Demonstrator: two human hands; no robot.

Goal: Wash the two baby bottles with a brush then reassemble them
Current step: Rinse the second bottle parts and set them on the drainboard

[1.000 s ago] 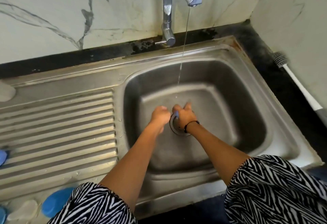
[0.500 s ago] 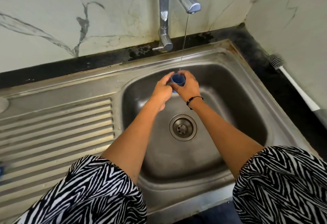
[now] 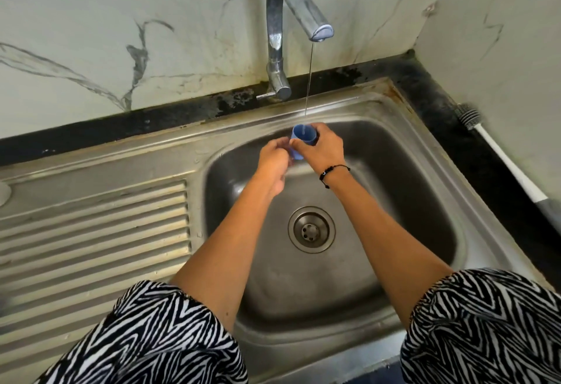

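Brush (image 3: 498,153) handle cut off at right edge.

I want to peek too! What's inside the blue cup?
A thin stream of water falls into the blue cup held by the right hand. Its bottom is hidden from here.

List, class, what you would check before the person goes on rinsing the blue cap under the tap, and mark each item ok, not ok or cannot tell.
1. Water running from the tap: ok, a thin stream.
2. Stream landing in the blue cap: ok.
3. Right hand grips the cap: ok.
4. Left hand also touching the cap: cannot tell.
5. Brush within sight: ok, on the counter to the right.
6. Drain unblocked: ok.
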